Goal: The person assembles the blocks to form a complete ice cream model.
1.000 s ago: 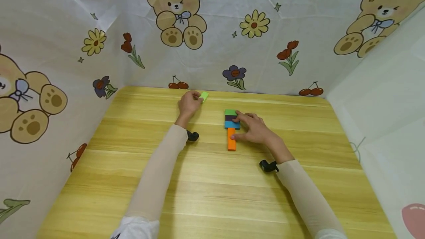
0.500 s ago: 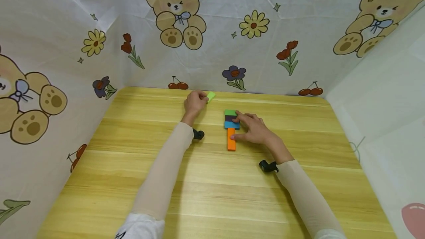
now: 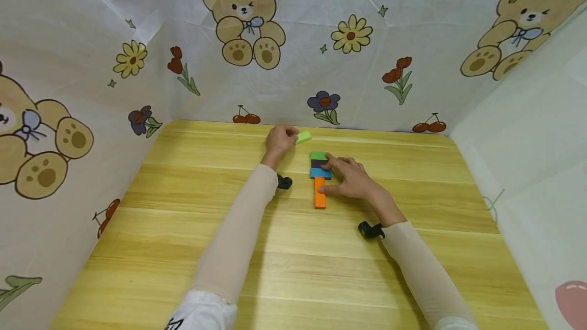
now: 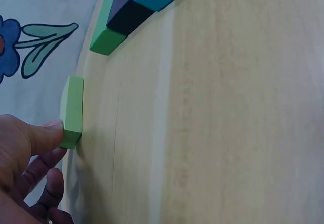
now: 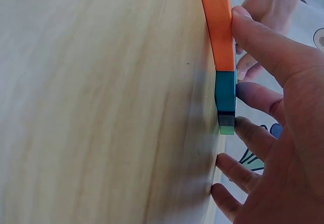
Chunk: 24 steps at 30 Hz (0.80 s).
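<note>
My left hand (image 3: 279,142) pinches one end of a light green block (image 3: 304,137) near the table's back edge. In the left wrist view, thumb and fingers hold the near end of this light green block (image 4: 74,107). To its right lies a row of flat blocks pushed together: a green block (image 3: 318,155), a dark purple block (image 3: 316,164) and a blue block (image 3: 317,172) lying crosswise. An orange block (image 3: 319,199) runs lengthwise from the blue one toward the front. My right hand (image 3: 354,179) rests spread over the row, thumb on the orange block and fingertips on the others.
All the blocks lie on a wooden table (image 3: 293,269). A white cloth (image 3: 298,24) printed with bears and flowers stands behind and around it. Small black wrist cameras sit at the left wrist (image 3: 284,182) and the right wrist (image 3: 369,229).
My left hand has moved to the right with the light green block, nearer the row. The block has turned to lie more crosswise. The right hand and the row have stayed put.
</note>
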### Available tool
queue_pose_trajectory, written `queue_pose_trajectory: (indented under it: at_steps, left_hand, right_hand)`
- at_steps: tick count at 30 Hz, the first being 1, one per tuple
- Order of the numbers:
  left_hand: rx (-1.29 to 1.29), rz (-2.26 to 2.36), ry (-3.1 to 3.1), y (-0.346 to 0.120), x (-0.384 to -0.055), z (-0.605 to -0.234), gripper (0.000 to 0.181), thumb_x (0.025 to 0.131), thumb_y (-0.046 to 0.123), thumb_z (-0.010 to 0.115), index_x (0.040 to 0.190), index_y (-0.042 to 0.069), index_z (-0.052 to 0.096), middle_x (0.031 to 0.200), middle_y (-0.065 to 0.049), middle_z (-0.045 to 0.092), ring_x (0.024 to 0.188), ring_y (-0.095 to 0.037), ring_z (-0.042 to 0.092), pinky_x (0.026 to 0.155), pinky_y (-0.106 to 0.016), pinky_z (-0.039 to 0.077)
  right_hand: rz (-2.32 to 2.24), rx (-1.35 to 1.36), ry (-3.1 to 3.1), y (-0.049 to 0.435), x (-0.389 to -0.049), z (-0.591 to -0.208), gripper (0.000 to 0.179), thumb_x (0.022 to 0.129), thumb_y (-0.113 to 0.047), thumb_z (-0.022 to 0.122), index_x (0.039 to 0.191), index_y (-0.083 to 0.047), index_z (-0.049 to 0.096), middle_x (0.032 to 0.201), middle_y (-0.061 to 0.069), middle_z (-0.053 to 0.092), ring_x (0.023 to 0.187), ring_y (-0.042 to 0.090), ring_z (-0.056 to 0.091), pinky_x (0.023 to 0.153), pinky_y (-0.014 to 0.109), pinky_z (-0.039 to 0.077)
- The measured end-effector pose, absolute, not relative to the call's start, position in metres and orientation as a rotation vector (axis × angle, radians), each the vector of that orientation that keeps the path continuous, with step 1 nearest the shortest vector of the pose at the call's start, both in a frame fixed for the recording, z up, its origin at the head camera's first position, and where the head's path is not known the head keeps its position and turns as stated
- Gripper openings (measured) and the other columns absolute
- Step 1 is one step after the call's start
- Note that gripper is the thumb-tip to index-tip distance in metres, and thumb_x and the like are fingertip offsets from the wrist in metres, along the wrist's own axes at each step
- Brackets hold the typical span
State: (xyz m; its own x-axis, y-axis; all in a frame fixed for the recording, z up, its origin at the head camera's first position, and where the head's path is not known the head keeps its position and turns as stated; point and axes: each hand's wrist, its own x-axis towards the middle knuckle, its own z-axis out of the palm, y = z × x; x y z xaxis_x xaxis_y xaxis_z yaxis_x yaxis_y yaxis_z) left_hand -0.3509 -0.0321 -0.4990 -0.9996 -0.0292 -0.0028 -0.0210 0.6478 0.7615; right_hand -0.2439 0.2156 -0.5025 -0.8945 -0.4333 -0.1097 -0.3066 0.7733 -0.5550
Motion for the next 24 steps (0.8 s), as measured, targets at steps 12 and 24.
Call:
queue_pose_trajectory:
  at_steps: [12, 24]
  left_hand:
    - [-0.046, -1.302, -2.856, -0.009, -0.353, -0.502, 0.017, 0.103, 0.022, 0.075, 0.117, 0.016, 0.082, 0.115, -0.004, 0.078, 0.106, -0.025, 0.072, 0.095, -0.045, 0.058]
    - [-0.170, -1.233, -2.939, 0.009, -0.347, -0.497, 0.020, 0.105, 0.023, 0.072, 0.120, 0.017, 0.083, 0.120, -0.003, 0.079, 0.110, -0.024, 0.073, 0.100, -0.044, 0.059]
  right_hand:
    - [-0.779, -0.590, 2.755, 0.215, -0.243, -0.500, 0.072, 0.088, -0.065, 0.082, 0.147, -0.029, 0.061, 0.180, -0.003, 0.029, 0.156, 0.041, 0.032, 0.126, 0.068, 0.020]
    - [-0.807, -0.585, 2.748, 0.219, -0.242, -0.502, 0.072, 0.088, -0.066, 0.081, 0.148, -0.032, 0.061, 0.180, -0.005, 0.030, 0.155, 0.040, 0.033, 0.127, 0.067, 0.018]
